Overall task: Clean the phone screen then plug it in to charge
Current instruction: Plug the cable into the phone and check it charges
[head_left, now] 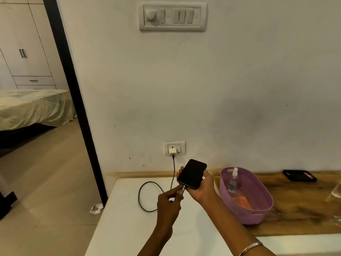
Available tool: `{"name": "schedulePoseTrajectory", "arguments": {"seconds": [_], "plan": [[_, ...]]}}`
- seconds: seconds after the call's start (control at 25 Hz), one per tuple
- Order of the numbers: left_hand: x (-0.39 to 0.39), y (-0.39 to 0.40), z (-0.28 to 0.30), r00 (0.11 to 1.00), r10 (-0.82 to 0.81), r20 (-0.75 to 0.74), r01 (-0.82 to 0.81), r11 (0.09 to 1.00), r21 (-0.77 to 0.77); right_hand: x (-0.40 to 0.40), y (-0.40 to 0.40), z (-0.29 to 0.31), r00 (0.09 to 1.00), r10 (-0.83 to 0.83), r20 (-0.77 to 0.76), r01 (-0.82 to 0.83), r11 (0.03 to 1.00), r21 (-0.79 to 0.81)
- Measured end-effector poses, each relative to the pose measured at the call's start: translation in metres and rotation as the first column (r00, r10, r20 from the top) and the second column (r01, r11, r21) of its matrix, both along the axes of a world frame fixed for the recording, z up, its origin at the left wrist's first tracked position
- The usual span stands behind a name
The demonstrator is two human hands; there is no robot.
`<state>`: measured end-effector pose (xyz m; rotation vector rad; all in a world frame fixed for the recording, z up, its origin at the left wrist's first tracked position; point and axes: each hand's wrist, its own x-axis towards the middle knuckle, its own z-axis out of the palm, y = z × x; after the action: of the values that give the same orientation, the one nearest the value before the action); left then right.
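A black phone (191,173) with a dark screen is held above the white table (125,218) in my right hand (202,187), which grips it from below and the sides. My left hand (168,202) pinches the metal plug of the charging cable (147,196), and the plug tip meets the phone's lower edge. The dark cable loops over the table and rises to a white charger (172,152) plugged into the wall socket (175,147).
A purple tub (258,213) on the wooden counter holds a clear spray bottle (232,180) and an orange cloth (241,201). A second black phone or case (299,175) lies at the far right. Crumpled paper (96,208) lies on the floor. A doorway opens left.
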<state>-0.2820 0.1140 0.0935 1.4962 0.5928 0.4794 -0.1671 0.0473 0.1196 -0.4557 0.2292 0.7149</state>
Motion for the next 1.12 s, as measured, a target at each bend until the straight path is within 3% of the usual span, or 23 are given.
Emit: {"name": "schedulePoseTrajectory", "arguments": {"seconds": [1.12], "plan": [[0.003,-0.003,-0.008,1.000,0.027,-0.012,-0.025,0.989,0.148,0.004,0.003,-0.012,0.997,-0.052,-0.060,0.053,0.998,0.015]]}}
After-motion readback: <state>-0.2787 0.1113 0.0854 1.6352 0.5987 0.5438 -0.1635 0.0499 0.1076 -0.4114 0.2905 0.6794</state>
